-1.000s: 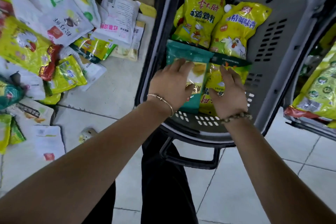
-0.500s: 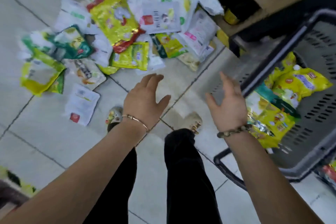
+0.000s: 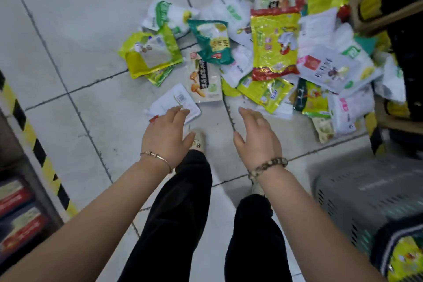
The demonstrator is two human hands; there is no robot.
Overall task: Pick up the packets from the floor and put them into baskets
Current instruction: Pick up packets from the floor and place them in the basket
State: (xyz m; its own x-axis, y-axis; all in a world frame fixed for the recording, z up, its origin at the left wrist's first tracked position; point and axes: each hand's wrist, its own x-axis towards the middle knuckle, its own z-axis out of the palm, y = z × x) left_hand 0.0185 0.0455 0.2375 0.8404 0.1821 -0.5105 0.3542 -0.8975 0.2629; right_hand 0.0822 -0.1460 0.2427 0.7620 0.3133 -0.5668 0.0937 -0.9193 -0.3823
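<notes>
Left hand and right hand stretch out empty above the floor tiles.
Fingers loosely spread, gripping nothing, both left of the grey basket; the packets lie heaped on the tiles beyond that basket.

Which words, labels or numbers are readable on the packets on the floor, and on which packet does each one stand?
No text reads clearly here.
White mushroom packet: dark band of Chinese characters, too blurred.
White packet with red square: large dark characters, too blurred.
Large yellow packet: print too blurred.
Flat white packet: barcode, digits too small.
Green packet: characters too blurred.
</notes>
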